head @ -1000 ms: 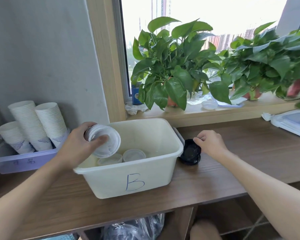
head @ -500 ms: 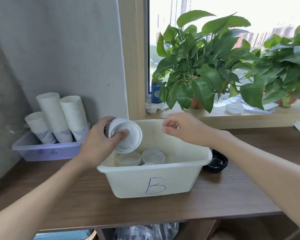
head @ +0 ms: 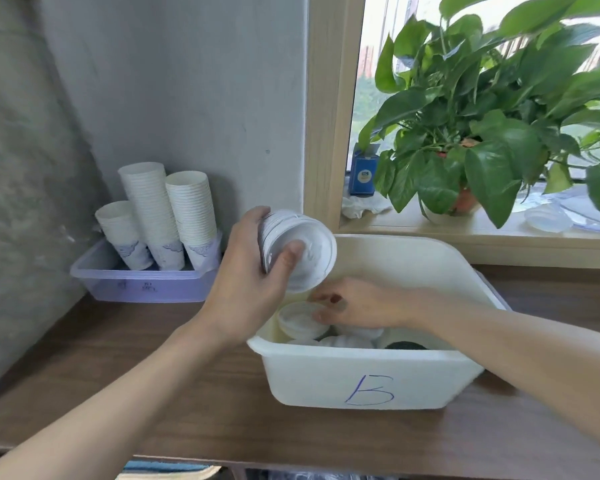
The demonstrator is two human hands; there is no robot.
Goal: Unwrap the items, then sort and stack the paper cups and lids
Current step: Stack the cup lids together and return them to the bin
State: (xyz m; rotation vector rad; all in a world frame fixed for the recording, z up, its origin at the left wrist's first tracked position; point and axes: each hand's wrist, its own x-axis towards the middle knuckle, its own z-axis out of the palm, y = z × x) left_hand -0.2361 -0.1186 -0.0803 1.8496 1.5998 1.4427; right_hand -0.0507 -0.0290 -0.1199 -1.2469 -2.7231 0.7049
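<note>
My left hand (head: 246,282) grips a stack of white lids (head: 303,252), tilted on edge, just above the left rim of the cream bin marked "B" (head: 368,382). Inside the bin my right hand (head: 354,304) reaches down, its fingers pinching the rim of a loose white lid (head: 297,320). More white lids (head: 347,339) and a black lid (head: 406,345) lie on the bin floor. Three stacks of white paper cups (head: 160,216) stand in a purple tray (head: 142,287) at the back left.
A grey wall runs behind the purple tray. Potted plants (head: 482,126), a blue box (head: 362,173) and a clear lid (head: 548,220) sit on the window sill behind the bin. The wooden counter (head: 153,375) extends in front and left of the bin.
My right hand left the black lids beside the bin, crossed over the rim and went down into the bin onto a white lid. The left hand still holds its lid stack.
</note>
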